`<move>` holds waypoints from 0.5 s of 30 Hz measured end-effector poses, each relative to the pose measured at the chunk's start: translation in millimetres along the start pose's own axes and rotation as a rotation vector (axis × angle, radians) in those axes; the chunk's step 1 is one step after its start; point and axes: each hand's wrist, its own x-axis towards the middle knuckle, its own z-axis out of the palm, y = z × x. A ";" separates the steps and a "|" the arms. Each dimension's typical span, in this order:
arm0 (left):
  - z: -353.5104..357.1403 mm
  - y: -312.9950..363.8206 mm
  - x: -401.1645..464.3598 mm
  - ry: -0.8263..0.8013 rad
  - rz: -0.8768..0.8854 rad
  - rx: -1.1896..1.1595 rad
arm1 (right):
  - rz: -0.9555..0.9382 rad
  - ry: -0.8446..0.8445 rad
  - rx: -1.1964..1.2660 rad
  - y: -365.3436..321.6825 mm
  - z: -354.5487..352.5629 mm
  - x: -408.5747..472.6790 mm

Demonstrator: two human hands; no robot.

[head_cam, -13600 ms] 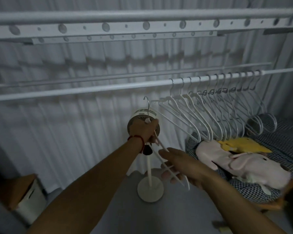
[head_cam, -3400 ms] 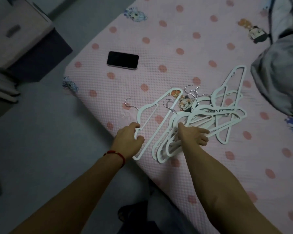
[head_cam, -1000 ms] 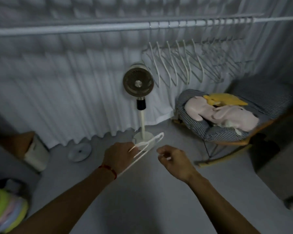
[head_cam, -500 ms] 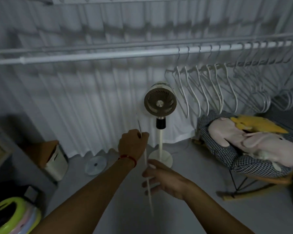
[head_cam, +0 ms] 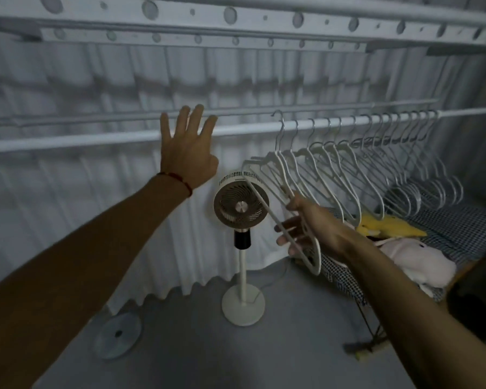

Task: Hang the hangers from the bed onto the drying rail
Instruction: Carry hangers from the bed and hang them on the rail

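Under smooth tubular rail (head_cam: 264, 130) | right hand (head_cam: 306, 226) gripping thin white hanger (head_cam: 267, 200) | left hand (head_cam: 187, 153) splayed

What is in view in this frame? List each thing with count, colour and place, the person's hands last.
Drying rail: one, white, across the middle, in front of the curtain.
Hung hangers: a row too packed to count, white, on the rail's right half.
Held hanger: one, white, at the left end of the row, hook at the rail.
Fan: one, white, on a stand on the floor, centre.
Chair: one, checked, lower right.
Soft toys: pink and yellow, on the chair.
Disc: one, grey, on the floor, lower left.
Left hand: fingers spread, in front of the rail.
Right hand: holds the hanger.
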 end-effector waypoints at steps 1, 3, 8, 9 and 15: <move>5.8 -6.0 4.6 -0.068 -0.014 0.008 | 0.005 0.000 -0.009 -10.7 -1.0 5.2; 16.0 -15.0 9.3 -0.214 -0.047 0.012 | 0.022 -0.015 -0.025 -27.4 -2.6 17.9; 24.7 -22.7 12.3 -0.330 -0.019 0.064 | 0.104 -0.010 -0.005 -44.3 -2.4 44.6; 24.9 -23.6 13.9 -0.333 -0.017 0.049 | 0.121 -0.010 -0.001 -44.9 -2.4 48.1; 22.2 -28.7 20.4 -0.348 0.006 0.037 | 0.221 -0.029 -0.026 -40.3 -1.2 59.8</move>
